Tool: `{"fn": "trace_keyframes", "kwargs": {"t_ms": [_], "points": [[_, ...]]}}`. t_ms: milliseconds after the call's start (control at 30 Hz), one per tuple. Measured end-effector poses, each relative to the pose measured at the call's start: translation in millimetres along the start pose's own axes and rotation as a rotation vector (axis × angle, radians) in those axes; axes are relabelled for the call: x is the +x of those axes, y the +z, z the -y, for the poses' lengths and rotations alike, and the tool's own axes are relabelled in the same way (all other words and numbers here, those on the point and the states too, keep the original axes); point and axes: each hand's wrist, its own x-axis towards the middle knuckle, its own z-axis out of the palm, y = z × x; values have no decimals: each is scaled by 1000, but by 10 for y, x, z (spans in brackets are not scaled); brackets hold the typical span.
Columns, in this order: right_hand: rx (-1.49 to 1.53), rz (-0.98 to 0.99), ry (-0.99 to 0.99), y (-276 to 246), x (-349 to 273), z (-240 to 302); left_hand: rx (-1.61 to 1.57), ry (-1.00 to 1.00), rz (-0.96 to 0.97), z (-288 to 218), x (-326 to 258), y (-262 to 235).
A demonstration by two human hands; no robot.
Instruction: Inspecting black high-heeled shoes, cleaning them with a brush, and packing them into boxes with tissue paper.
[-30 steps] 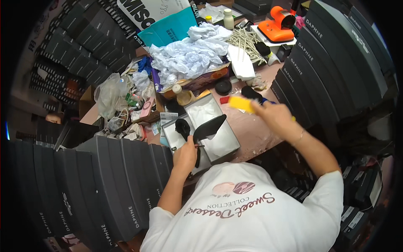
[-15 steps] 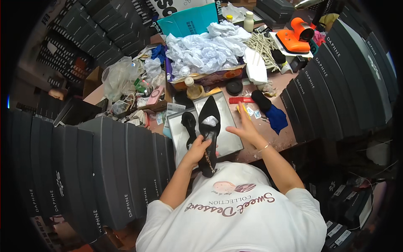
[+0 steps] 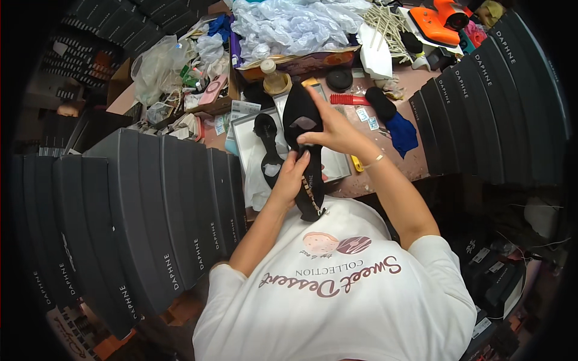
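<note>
A black pointed shoe [image 3: 302,114] is held sole-up over an open white shoe box [image 3: 340,168]. My left hand [image 3: 293,178] grips its heel end, where a small chain strap hangs. My right hand [image 3: 333,127] pinches the middle of the sole near a pale sticker. A second black shoe [image 3: 269,144] lies in the box on white paper, to the left of the held one.
Stacks of black shoe boxes [image 3: 156,204] stand at the left and more black boxes [image 3: 481,108] at the right. Crumpled white wrapping [image 3: 289,24], an orange tool [image 3: 439,21], a red comb [image 3: 349,99], a blue cloth [image 3: 402,133] and a bottle [image 3: 272,75] crowd the table's far side.
My right hand put down a yellow object from the right side and came onto the shoe. The shoe has turned sole-up between both hands.
</note>
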Motion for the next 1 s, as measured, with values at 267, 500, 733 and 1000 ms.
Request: {"fn": "trace_keyframes", "kwargs": {"t_ms": [267,500,733,1000], "points": [[395,59,444,-325,-1091,192,98,340,82,-401,-24,-176],[3,51,72,102,-1079,713,-238,72,116,-304,133,-54],[-178,89,219,71,-907,926,-464,-162,79,-52,211,-40],[-56,93,323,139,-956,806,-448,-88,39,236,55,88]]}}
